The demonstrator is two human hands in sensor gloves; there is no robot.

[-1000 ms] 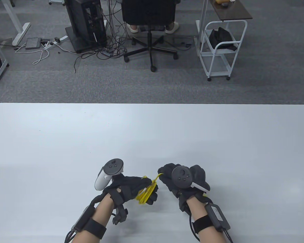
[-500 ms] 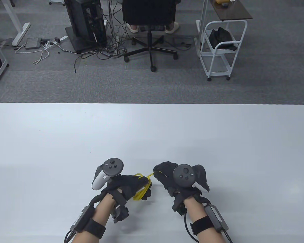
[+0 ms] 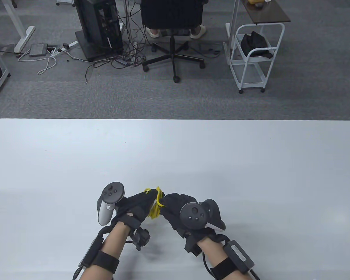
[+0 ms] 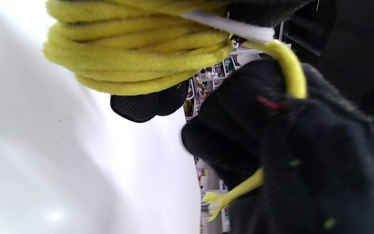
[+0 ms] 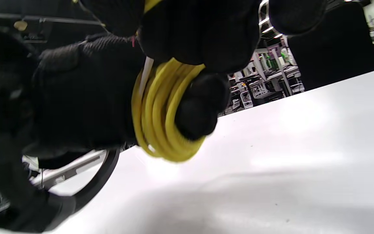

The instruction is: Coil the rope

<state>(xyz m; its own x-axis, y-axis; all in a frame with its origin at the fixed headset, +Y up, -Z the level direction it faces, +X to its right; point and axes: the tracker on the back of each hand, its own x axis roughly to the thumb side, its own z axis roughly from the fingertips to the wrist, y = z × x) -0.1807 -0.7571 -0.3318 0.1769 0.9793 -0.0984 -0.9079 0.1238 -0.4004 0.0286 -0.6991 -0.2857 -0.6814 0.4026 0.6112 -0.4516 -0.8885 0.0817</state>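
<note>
A yellow rope is wound in several loops around my left hand, held above the white table near its front edge. The coil shows close up in the left wrist view and in the right wrist view. My right hand touches the coil from the right and grips the rope's free end. That frayed end sticks out below the right glove in the left wrist view. A white strip lies across the coil.
Beyond the table's far edge stand an office chair, a computer tower with cables and a white cart. The table surface spreads wide around both hands.
Both hands have moved left and come together. The stretch of rope between them has shortened, and the right hand now sits against the coil on the left hand.
</note>
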